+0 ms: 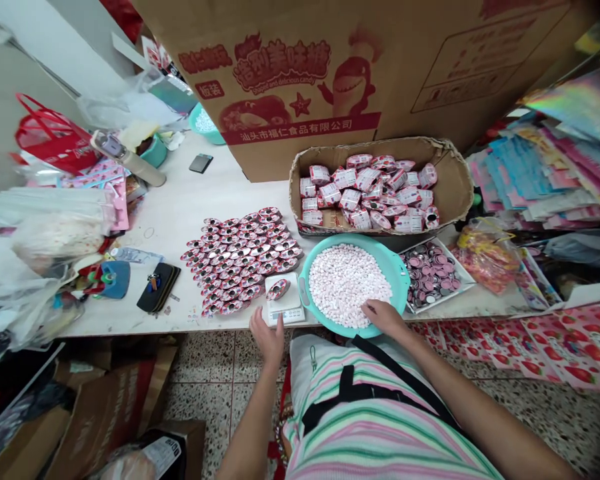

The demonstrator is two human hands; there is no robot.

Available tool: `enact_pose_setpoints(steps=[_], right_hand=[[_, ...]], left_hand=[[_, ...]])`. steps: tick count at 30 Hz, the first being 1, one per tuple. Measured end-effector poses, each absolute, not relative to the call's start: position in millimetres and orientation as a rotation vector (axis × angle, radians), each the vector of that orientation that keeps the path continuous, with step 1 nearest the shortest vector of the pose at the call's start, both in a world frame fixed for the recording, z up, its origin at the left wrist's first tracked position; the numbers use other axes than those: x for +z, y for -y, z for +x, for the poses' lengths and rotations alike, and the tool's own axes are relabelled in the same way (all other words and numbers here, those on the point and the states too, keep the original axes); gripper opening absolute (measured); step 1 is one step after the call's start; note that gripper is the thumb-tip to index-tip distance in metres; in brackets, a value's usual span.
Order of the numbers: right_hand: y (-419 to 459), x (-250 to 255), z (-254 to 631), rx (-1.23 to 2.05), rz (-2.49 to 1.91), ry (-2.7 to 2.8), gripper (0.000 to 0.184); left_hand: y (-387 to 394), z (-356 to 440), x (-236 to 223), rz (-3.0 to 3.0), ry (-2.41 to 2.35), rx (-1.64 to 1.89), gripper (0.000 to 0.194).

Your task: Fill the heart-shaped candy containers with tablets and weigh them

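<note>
My left hand (269, 339) is open at the table's front edge, its thumb and fingers apart, beside a small white digital scale (286, 312). On the scale lies one small red-and-pink printed box (278, 289). Over the near right rim of a turquoise basin (304, 283), my right hand (384, 317) has its fingers drawn together against the small pale pink candies (347, 280). Whatever those fingers hold is hidden. Left of the scale, many similar small boxes (243, 257) stand in close rows, dark openings showing on top of several.
Behind the basin, a cut-down carton (453, 193) holds a heap of printed boxes. A large cardboard box (290, 143) rises at the back. Right of the basin sits a tray of pink and silver round lids (433, 273). A black pouch (159, 288) lies on the left.
</note>
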State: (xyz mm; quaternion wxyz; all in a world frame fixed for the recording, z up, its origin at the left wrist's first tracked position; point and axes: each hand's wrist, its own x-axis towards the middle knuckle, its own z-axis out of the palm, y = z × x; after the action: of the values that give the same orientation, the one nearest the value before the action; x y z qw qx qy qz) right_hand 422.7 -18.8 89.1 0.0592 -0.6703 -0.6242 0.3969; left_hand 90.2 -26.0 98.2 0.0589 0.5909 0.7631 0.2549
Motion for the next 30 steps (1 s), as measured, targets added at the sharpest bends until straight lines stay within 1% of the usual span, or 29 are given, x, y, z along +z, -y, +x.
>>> enact_pose_setpoints(steps=[3, 6, 9, 12, 17, 20, 24, 27, 30], right_hand=[[22.0, 85.2, 424.3, 1.212, -2.006, 1.912, 0.031], [24.9, 80.0, 426.7, 1.232, -1.993, 1.944, 0.031], [26.6, 76.1, 428.6, 1.224, -1.957, 1.983, 0.031], [27.8, 75.2, 428.5, 1.214, -1.923, 2.004, 0.033], [28.6, 78.6, 425.0, 1.277, -1.892, 1.962, 0.036], [26.3, 80.2, 420.9, 1.305, -1.887, 1.915, 0.037], [22.3, 80.0, 413.0, 1.300, -1.895, 1.834, 0.039], [24.7, 76.2, 405.7, 1.278, -1.932, 1.730, 0.041], [33.1, 69.3, 396.3, 1.266, -1.999, 1.630, 0.041]], left_hand=[[-21.2, 95.4, 107.2, 1.993, -2.189, 0.710, 0.061], [-46.5, 95.7, 103.2, 2.116, -2.087, 0.501, 0.059], [-46.5, 93.0, 97.6, 2.094, -2.050, 0.272, 0.050], [-24.7, 85.3, 98.6, 1.978, -2.087, 0.133, 0.039], [30.0, 53.5, 113.9, 1.803, -2.229, 0.115, 0.041], [43.2, 28.1, 123.3, 1.719, -2.313, 0.068, 0.043], [25.3, 1.8, 122.5, 1.863, -2.233, -0.025, 0.039], [3.7, -10.0, 110.1, 2.010, -2.135, -0.059, 0.036], [-11.1, -19.2, 93.7, 2.137, -2.058, -0.027, 0.039]])
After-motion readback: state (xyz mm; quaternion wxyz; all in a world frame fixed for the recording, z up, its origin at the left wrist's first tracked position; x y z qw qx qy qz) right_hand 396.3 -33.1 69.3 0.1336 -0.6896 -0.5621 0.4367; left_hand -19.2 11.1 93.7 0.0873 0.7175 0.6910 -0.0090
